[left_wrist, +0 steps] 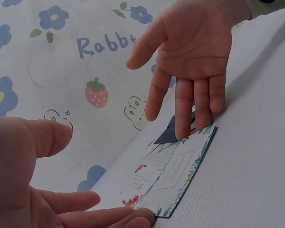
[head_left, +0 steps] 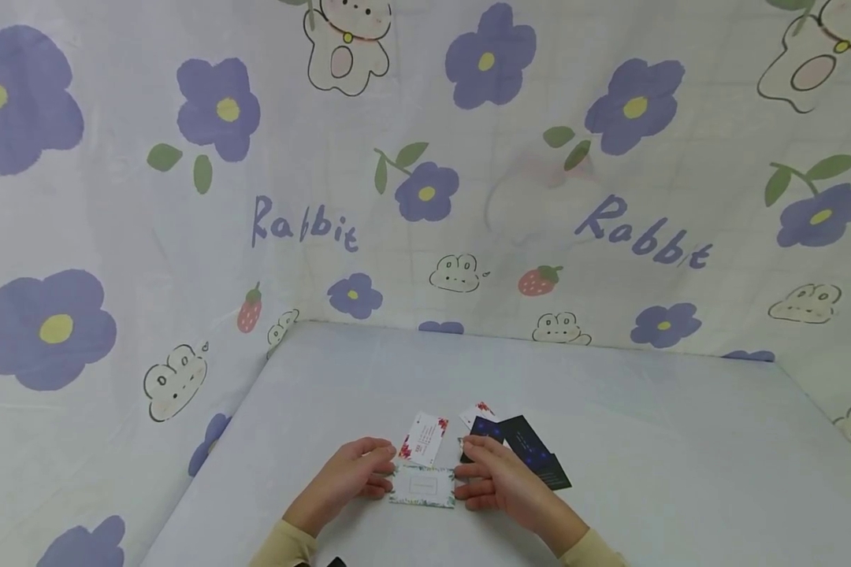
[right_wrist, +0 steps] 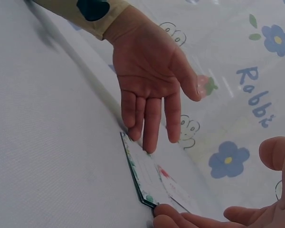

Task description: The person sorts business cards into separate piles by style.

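Note:
A white card with a green leafy border [head_left: 422,486] lies flat on the table between both hands. Its edge in the right wrist view looks thick and dark, like several cards stacked. My left hand [head_left: 354,476] is at its left short edge, fingertips at the corner and thumb raised clear in the left wrist view. At the opposite short edge is my right hand [head_left: 503,484], fingers extended and palm facing inward, as the left wrist view shows. Neither hand grips the card. Just beyond it lies a white card with red flowers [head_left: 424,439].
Dark blue-and-black cards [head_left: 528,442] lie overlapped beyond the right hand, partly hidden by it. Another red-flowered card [head_left: 481,410] pokes out behind them. A white table [head_left: 369,370] meets a curtain [head_left: 404,118] printed with flowers and rabbits at the back and sides.

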Demonstrator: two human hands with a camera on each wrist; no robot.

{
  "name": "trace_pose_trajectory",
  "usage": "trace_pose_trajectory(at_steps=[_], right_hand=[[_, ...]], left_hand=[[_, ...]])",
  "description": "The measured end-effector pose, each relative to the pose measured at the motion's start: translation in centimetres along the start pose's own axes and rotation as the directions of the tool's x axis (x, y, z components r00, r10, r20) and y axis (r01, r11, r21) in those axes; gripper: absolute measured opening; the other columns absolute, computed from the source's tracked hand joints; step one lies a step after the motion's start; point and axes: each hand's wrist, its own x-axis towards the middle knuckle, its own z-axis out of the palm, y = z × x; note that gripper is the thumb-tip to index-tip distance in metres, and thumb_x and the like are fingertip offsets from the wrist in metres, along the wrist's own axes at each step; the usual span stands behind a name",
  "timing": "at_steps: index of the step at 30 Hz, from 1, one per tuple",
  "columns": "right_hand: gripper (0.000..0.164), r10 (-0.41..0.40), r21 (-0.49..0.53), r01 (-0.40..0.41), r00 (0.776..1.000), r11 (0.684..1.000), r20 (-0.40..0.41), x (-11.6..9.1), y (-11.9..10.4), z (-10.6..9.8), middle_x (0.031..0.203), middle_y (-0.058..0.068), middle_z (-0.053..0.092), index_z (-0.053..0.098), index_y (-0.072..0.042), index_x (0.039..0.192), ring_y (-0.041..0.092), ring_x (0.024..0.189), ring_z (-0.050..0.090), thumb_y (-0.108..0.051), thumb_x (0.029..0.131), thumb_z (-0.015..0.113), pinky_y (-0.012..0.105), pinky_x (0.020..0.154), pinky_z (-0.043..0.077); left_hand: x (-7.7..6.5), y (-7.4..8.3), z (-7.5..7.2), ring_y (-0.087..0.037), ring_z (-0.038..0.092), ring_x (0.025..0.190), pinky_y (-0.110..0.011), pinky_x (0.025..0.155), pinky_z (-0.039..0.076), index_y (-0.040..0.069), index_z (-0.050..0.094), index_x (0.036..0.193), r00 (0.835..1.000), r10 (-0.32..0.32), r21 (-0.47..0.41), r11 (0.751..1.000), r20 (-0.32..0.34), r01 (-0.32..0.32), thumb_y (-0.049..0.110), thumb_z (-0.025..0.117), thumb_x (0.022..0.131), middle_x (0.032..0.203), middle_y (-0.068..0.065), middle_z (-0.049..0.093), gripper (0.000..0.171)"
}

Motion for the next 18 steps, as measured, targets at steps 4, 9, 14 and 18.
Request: trace_pose_trajectory(at_steps=[4,9,14,18], right_hand=[[0.072,-0.003,-0.002,0.003,1.0,1.0,-0.003,0.1,0.1,-0.1,0.129,0.027,0.063,0.024,0.003,0.156,0.016,0.086,0.074,-0.043,0.107,0.047,0.029,0.076,0.06],[0.068,-0.008,-0.009,0.008,1.0,1.0,-0.007,0.1,0.1,-0.2,0.13,0.028,0.062,0.025,0.003,0.156,0.017,0.086,0.074,-0.041,0.107,0.046,0.03,0.076,0.061],[0.069,-0.031,-0.028,0.03,0.999,0.999,-0.015,-0.3,-0.5,-0.6,0.137,0.031,0.057,0.025,0.003,0.156,0.019,0.091,0.074,-0.041,0.107,0.046,0.033,0.081,0.061],[0.07,-0.075,-0.036,0.073,0.996,0.997,-0.044,-0.9,-1.7,-1.7,0.143,0.033,0.052,0.022,0.002,0.158,0.018,0.096,0.073,-0.042,0.108,0.045,0.031,0.084,0.06]], left_hand=[[0.0,0.0,0.1,-0.014,0.068,0.081,-0.028,0.076,0.06,-0.005,0.053,0.139,1.0,0.005,-0.005,1.0,-0.006,-0.005,0.038,0.056,0.104,0.116,-0.016,0.072,0.056],[-0.1,0.1,0.2,-0.014,0.069,0.082,-0.028,0.076,0.06,-0.005,0.053,0.139,1.0,0.012,-0.002,1.0,-0.008,-0.012,0.038,0.057,0.103,0.115,-0.016,0.071,0.056],[-0.2,0.5,-0.2,-0.017,0.07,0.085,-0.033,0.079,0.061,-0.007,0.053,0.138,0.998,0.048,-0.01,0.999,-0.045,-0.049,0.034,0.054,0.105,0.119,-0.023,0.07,0.052],[-0.1,1.9,-0.7,-0.02,0.071,0.089,-0.038,0.084,0.061,-0.006,0.052,0.14,0.993,0.086,-0.02,0.996,-0.08,-0.087,0.031,0.053,0.106,0.125,-0.026,0.068,0.051]])
